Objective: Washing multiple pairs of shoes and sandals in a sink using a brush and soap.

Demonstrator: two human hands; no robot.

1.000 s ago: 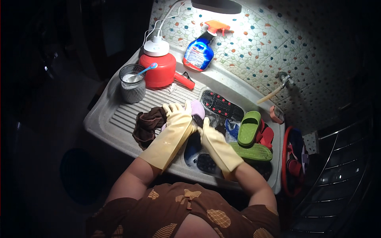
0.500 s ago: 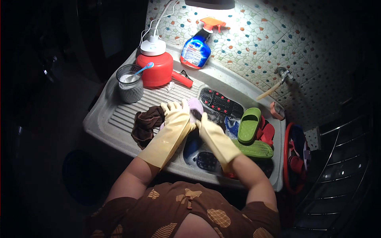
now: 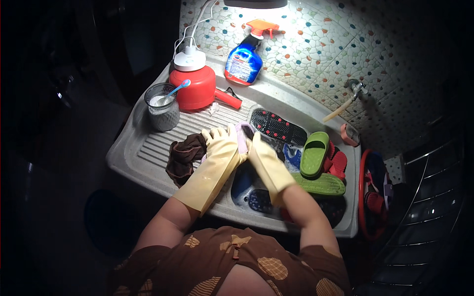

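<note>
Wall behind: pebble mosaic, pale with coloured dots. Lamp at top edge lights it hard. Tap sticks out of wall. Floor and surroundings in darkness, unreadable.

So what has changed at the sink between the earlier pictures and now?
Very little. Both gloved hands, left and right, keep their grip on the pale purple item at the sink's edge; the right hand has drawn slightly closer to it. The brown cloth, red jug, spray bottle, green slippers and black shoe sole lie as before.
</note>
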